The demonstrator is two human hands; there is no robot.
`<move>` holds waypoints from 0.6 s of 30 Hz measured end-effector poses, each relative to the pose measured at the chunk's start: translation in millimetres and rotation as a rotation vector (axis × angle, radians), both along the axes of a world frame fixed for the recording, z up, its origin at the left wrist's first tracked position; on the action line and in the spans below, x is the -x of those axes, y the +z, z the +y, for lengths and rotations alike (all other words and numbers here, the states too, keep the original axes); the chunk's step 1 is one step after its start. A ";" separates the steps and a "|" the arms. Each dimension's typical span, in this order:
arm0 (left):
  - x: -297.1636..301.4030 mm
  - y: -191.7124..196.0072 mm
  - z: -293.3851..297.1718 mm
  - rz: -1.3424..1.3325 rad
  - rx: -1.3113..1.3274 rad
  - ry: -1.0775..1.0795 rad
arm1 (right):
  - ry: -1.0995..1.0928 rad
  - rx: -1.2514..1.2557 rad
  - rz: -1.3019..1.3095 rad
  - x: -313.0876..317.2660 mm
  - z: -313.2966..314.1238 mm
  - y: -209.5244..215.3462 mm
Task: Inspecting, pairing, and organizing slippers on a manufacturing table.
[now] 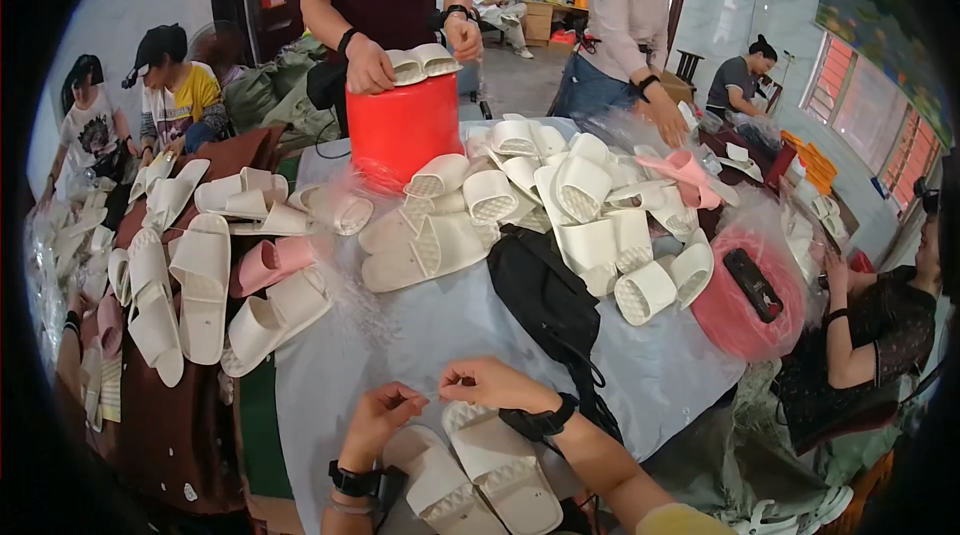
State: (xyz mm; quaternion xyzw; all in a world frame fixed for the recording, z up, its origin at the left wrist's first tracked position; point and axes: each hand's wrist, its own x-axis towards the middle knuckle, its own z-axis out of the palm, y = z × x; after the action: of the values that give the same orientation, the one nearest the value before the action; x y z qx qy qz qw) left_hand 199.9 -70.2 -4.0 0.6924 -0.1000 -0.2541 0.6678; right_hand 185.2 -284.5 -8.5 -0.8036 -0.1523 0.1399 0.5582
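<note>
while the two white slide sandals [478, 475] lie side by side, soles up, at the near edge of the worktop [400, 335], the left hand [378, 417] and the right hand [492, 384] meet just above their far ends. both hands are pinched, fingertips drawn together as if on something thin between them; what it is cannot be made out, and neither hand grasps a sandal itself. the right hand hovers over the end of the right-hand sandal, the left just beside the left-hand one, which keeps the pair under both hands and close to the body. each wrist carries a dark band. the worktop is covered in a pale sheet, which judging by the load serves as a sorting surface. a black bag [548, 300] lies just beyond the hands, its strap running down toward the right wrist. behind it a heap of white sandals [560, 205] spreads across the middle, with a few pink ones [270, 263] at the left among further white sandals laid out on a brown surface. a red bucket [403, 127] stands at the far side, where another person's hands rest a pair of sandals on its rim. a red stool wrapped in film [742, 307] at the right carries a dark phone [752, 285]. other people sit or stand around the edges.
</note>
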 end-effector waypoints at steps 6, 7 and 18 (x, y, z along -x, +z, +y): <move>0.2 -1.4 -0.1 0.007 -0.026 -0.006 | -0.085 -0.185 0.032 -0.4 0.8 1.5; 0.3 -1.3 -0.2 0.009 -0.020 0.001 | -0.058 -0.138 0.015 -0.3 0.4 2.5; -1.9 -4.5 1.7 0.058 0.033 -0.026 | -0.002 -0.029 0.062 0.7 0.2 4.4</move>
State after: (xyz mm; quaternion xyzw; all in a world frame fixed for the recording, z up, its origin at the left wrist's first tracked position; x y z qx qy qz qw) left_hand 201.9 -68.5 -8.4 0.6723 -0.0938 -0.2810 0.6785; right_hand 184.5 -284.3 -4.1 -0.7909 -0.1360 0.1618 0.5743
